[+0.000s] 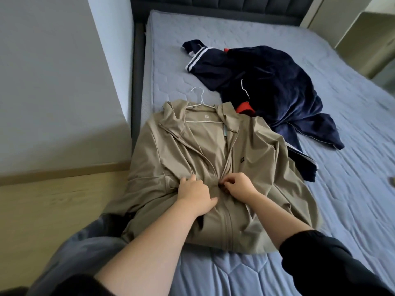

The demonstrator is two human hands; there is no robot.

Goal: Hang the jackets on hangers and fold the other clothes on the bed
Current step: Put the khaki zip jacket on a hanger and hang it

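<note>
1. The tan jacket (256,150) lies front-up on the near left part of the bed (320,210), hem toward us, collar away; its left side reaches the mattress edge.
2. The white hanger (197,97) is already inside the shoulders. Only the hook and the top of the bar show above the collar, so we count that step as done.
3. Our left hand (193,194) has its fingers curled into the cloth just left of the zip (226,227) and grips a bunch of it to hold the front steady.
4. Our right hand (240,186) is narrowed to a pinch on a small dark piece at the zip line, most likely the pull (223,185).
5. Below our hands the zip looks closed; above them the front lies open up to the collar. We judge the zipping roughly half done.
6. The navy heap (267,86), with white stripes and red trim, lies crumpled beyond the jacket, touching its right shoulder. It looks untouched. We cannot tell how many garments it holds, or whether they are for hanging or folding.
7. Left to do: finish the zip, lift this jacket off to hang, then sort the navy heap. No rail or second hanger is in view.
8. Our estimate: under half done, with one garment nearly ready and nothing folded.
</note>
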